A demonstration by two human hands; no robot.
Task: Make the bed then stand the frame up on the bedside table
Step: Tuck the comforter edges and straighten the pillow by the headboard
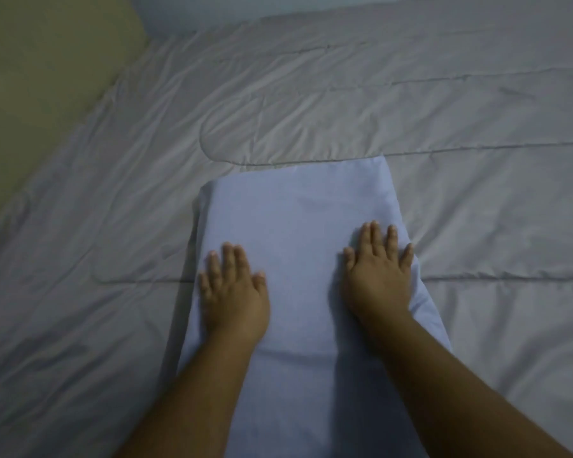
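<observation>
Bed-making step: pressing flat on the pale blue pillow atop the grey quilt, left hand and right hand splayed, gripping nothing. Next, probably: smoothing out, then finding the unseen frame.

Bare forearms, no sleeves; hands without rings

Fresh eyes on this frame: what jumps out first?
Two bare hands pressed flat, fingers spread, on a pale blue folded sheet in the lower centre: left hand near its left edge, right hand near its right. Around it spreads a wrinkled grey quilted comforter, with an olive-tan surface at top left.
</observation>
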